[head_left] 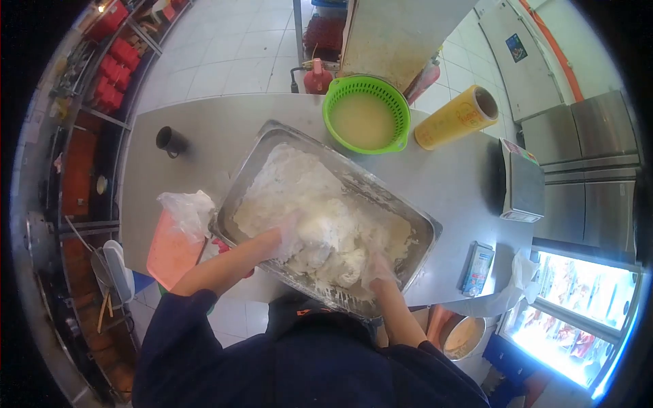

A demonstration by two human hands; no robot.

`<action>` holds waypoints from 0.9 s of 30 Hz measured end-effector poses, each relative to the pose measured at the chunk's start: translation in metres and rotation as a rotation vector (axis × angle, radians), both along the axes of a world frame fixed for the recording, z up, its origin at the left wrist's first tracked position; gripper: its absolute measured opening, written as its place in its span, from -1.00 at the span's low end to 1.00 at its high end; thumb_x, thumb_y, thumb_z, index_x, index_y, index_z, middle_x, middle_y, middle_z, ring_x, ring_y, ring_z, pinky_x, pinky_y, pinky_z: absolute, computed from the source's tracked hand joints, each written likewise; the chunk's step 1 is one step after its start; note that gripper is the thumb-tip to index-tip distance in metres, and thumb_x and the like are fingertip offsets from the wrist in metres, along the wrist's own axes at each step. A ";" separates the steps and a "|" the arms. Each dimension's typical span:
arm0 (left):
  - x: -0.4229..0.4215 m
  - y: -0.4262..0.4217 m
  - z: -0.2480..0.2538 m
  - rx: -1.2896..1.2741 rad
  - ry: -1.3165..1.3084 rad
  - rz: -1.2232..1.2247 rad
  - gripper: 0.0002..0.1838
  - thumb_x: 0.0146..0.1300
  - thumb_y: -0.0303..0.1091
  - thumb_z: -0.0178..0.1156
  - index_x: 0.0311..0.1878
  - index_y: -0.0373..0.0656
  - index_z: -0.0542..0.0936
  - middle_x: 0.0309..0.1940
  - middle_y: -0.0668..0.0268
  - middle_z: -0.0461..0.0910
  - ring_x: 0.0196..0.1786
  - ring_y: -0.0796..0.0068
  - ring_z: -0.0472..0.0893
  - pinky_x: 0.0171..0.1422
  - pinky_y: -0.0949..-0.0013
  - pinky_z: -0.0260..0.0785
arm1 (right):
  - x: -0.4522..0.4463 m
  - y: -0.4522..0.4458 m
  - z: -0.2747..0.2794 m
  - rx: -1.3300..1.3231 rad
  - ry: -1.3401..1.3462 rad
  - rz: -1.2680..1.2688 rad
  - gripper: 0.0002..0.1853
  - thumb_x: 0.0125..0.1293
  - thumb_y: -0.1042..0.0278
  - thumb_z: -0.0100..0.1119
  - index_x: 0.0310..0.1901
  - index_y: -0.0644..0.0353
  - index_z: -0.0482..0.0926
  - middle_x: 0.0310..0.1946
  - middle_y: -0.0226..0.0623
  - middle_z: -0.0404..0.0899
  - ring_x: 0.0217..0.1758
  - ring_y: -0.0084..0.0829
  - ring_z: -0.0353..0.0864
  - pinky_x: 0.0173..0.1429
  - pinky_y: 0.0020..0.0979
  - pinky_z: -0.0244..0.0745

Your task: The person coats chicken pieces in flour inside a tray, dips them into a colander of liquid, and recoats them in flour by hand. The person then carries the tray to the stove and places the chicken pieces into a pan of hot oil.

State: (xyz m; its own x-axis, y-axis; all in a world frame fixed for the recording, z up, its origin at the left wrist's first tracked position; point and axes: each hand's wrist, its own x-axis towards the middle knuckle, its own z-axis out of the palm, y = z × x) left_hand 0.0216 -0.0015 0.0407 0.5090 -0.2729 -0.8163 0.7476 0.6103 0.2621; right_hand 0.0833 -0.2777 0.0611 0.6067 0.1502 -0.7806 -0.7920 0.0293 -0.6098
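Observation:
A deep metal tray (255, 153) sits at an angle on the steel table, close to my body. Loose white flour (292, 170) fills its far left part, and lumpy flour-coated pieces (347, 262) are heaped toward the near right; what they are under the coating is unclear. My left hand (291, 234), in a clear plastic glove, reaches into the heap from the left. On the near right side of the tray, my right hand (379, 268), gloved the same way, touches the pieces. Flour and blur hide the fingers of both hands.
Behind the tray stand a green basket (405, 129) with pale contents and a yellow roll (452, 119). A dark cup (171, 141), a pink board (173, 251) and a plastic bag (190, 212) are left. Rightward are a scale (522, 180) and a blue-white package (479, 268).

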 end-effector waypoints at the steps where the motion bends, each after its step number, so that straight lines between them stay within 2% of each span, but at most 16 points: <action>1: 0.004 -0.007 0.005 -0.055 -0.019 0.018 -0.54 0.39 -0.08 0.26 0.19 -0.22 0.63 -0.03 0.20 0.72 -0.04 0.37 0.68 0.08 0.22 0.52 | 0.002 0.009 0.004 -0.002 0.003 0.002 -0.34 0.50 -0.10 0.19 0.35 0.34 0.52 0.18 -0.16 0.65 0.10 -0.31 0.68 0.13 -0.36 0.58; 3: 0.010 -0.017 0.013 -0.095 -0.050 0.015 -0.55 0.39 -0.08 0.27 0.18 -0.21 0.64 -0.03 0.20 0.72 -0.05 0.39 0.67 0.07 0.23 0.52 | 0.009 0.024 0.008 0.296 0.282 0.092 -0.47 0.52 -0.02 0.16 0.31 0.22 0.53 0.19 -0.22 0.65 0.16 -0.24 0.67 0.28 -0.20 0.61; 4: 0.012 -0.021 0.016 -0.098 -0.066 0.005 -0.55 0.38 -0.08 0.27 0.17 -0.21 0.64 -0.03 0.21 0.72 -0.05 0.39 0.67 0.07 0.23 0.52 | 0.008 0.026 -0.002 0.291 0.282 0.099 -0.47 0.52 -0.02 0.16 0.31 0.22 0.53 0.19 -0.22 0.65 0.16 -0.24 0.67 0.28 -0.20 0.61; 6: 0.014 -0.023 0.020 -0.035 -0.108 -0.056 -0.56 0.38 -0.09 0.27 0.15 -0.21 0.65 -0.04 0.21 0.72 -0.05 0.41 0.67 0.06 0.24 0.52 | 0.009 0.031 -0.026 0.583 0.393 0.131 -0.47 0.57 -0.01 0.09 0.31 0.28 0.55 0.16 -0.21 0.66 0.12 -0.31 0.70 0.17 -0.25 0.66; 9: 0.017 -0.010 0.027 0.234 -0.228 -0.268 -0.58 0.38 -0.09 0.27 0.13 -0.20 0.66 -0.05 0.22 0.72 -0.05 0.43 0.66 0.05 0.25 0.51 | 0.002 0.022 -0.034 0.656 0.347 0.166 -0.50 0.60 0.01 0.03 0.30 0.27 0.56 0.19 -0.23 0.65 0.17 -0.34 0.68 0.23 -0.28 0.62; 10: 0.020 -0.004 0.037 0.357 -0.282 -0.359 -0.59 0.38 -0.09 0.27 0.12 -0.20 0.67 -0.05 0.23 0.72 -0.06 0.44 0.66 0.04 0.26 0.51 | 0.004 0.027 -0.014 0.652 0.354 0.167 -0.50 0.60 0.01 0.03 0.30 0.27 0.56 0.19 -0.23 0.65 0.17 -0.34 0.68 0.23 -0.28 0.62; 12: 0.022 0.000 0.064 0.554 -0.429 -0.494 -0.59 0.37 -0.12 0.29 0.15 -0.19 0.65 -0.03 0.24 0.72 -0.05 0.46 0.65 0.04 0.27 0.51 | 0.011 0.034 0.023 0.170 0.137 0.256 -0.52 0.60 0.05 0.04 0.30 0.27 0.56 0.20 -0.24 0.64 0.22 -0.37 0.64 0.28 -0.32 0.58; 13: 0.022 0.001 0.081 0.657 -0.516 -0.553 -0.58 0.37 -0.15 0.31 0.18 -0.19 0.64 -0.01 0.24 0.71 -0.04 0.47 0.65 0.04 0.28 0.51 | 0.009 0.026 0.017 0.169 0.145 0.261 -0.52 0.60 0.05 0.04 0.30 0.27 0.56 0.20 -0.24 0.64 0.22 -0.37 0.64 0.28 -0.32 0.58; 16: 0.031 -0.002 0.120 0.790 -0.349 -0.156 -0.51 0.41 -0.29 0.24 0.37 -0.20 0.56 0.14 0.26 0.70 0.12 0.43 0.67 0.20 0.31 0.51 | 0.014 -0.008 0.019 0.230 0.066 0.171 -0.52 0.56 0.08 0.12 0.32 0.24 0.55 0.22 -0.26 0.63 0.25 -0.42 0.60 0.29 -0.35 0.54; 18: 0.033 0.018 0.090 0.601 -0.338 -0.017 -0.30 0.31 -0.41 0.38 0.49 -0.21 0.37 0.14 0.28 0.66 0.10 0.51 0.63 0.19 0.38 0.51 | 0.028 -0.027 0.053 0.468 0.008 0.104 -0.54 0.51 0.15 0.20 0.31 0.23 0.56 0.19 -0.29 0.65 0.14 -0.41 0.65 0.18 -0.32 0.58; 19: 0.036 0.026 0.072 0.534 -0.333 0.027 -0.22 0.27 -0.45 0.42 0.53 -0.21 0.31 0.15 0.29 0.65 0.09 0.53 0.62 0.19 0.40 0.50 | 0.041 -0.027 0.053 0.148 -0.026 0.170 -0.53 0.48 0.14 0.23 0.28 0.27 0.56 0.14 -0.21 0.68 0.04 -0.39 0.70 0.09 -0.30 0.60; 20: 0.040 0.029 0.044 0.700 -0.301 0.128 -0.19 0.33 -0.31 0.38 0.58 -0.21 0.24 0.22 0.24 0.62 0.14 0.44 0.63 0.22 0.33 0.51 | 0.045 -0.028 0.046 0.142 -0.026 0.163 -0.53 0.48 0.14 0.23 0.28 0.27 0.56 0.14 -0.21 0.68 0.04 -0.39 0.70 0.09 -0.30 0.60; 22: 0.052 0.045 0.009 0.861 -0.269 0.233 -0.16 0.40 -0.17 0.34 0.62 -0.22 0.18 0.29 0.20 0.60 0.19 0.35 0.65 0.24 0.26 0.53 | 0.052 -0.033 0.017 -0.550 -0.282 0.252 -0.51 0.41 -0.05 0.30 0.02 0.31 0.69 -0.06 -0.13 0.74 0.01 -0.36 0.73 0.01 -0.32 0.58; 23: 0.062 0.060 -0.002 1.254 -0.207 -0.079 -0.14 0.45 -0.01 0.23 0.65 -0.20 0.12 0.39 0.15 0.52 0.31 0.26 0.58 0.36 0.21 0.45 | 0.057 -0.027 0.015 -0.716 -0.358 0.271 -0.48 0.39 -0.10 0.32 -0.05 0.32 0.73 -0.11 -0.11 0.75 0.00 -0.35 0.74 -0.01 -0.33 0.58; 25: 0.074 0.063 -0.023 1.634 -0.136 -0.410 -0.10 0.50 0.15 0.11 0.68 -0.19 0.06 0.49 0.10 0.43 0.43 0.18 0.51 0.47 0.16 0.37 | 0.059 0.002 0.024 -0.881 -0.467 0.164 -0.43 0.36 -0.17 0.32 -0.07 0.33 0.75 -0.12 -0.08 0.77 -0.01 -0.29 0.75 0.00 -0.28 0.58; 27: 0.086 0.052 -0.046 1.463 -0.298 -0.287 0.06 0.45 0.33 0.02 0.68 -0.31 -0.08 0.70 -0.09 -0.09 0.73 0.02 -0.05 0.76 0.09 -0.22 | 0.055 0.044 0.045 -0.793 -0.444 -0.106 -0.39 0.39 -0.21 0.28 0.10 0.28 0.70 -0.04 -0.13 0.77 0.05 -0.13 0.72 0.19 -0.20 0.54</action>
